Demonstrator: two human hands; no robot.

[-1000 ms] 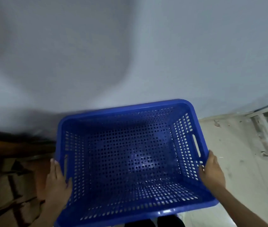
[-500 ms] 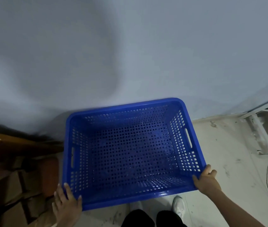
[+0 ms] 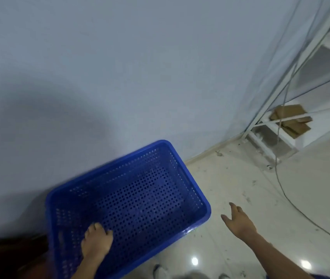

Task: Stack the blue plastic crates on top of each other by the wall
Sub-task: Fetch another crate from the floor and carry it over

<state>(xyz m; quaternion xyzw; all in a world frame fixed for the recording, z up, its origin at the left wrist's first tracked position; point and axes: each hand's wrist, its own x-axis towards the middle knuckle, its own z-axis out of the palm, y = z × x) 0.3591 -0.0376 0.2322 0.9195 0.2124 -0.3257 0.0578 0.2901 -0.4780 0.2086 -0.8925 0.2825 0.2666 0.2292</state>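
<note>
A blue perforated plastic crate (image 3: 140, 190) sits low against the grey wall (image 3: 119, 67), open side up and turned at an angle. My left hand (image 3: 96, 241) hovers over the crate's near left part, fingers curled and holding nothing. My right hand (image 3: 239, 222) is off the crate, to the right of its rim, above the pale floor with fingers spread. Whether other crates lie under this one cannot be seen.
A white metal rack (image 3: 280, 125) with cardboard pieces (image 3: 291, 119) stands at the right by the wall. A grey cable (image 3: 293, 200) runs across the dusty pale floor (image 3: 240, 178). Dark brown objects (image 3: 9, 258) fill the lower left corner. Shoe tips (image 3: 160, 270) show at the bottom.
Both hands have let go of the crate, which now rests by the wall. The view has swung right, and my right hand has moved away from the rim.
</note>
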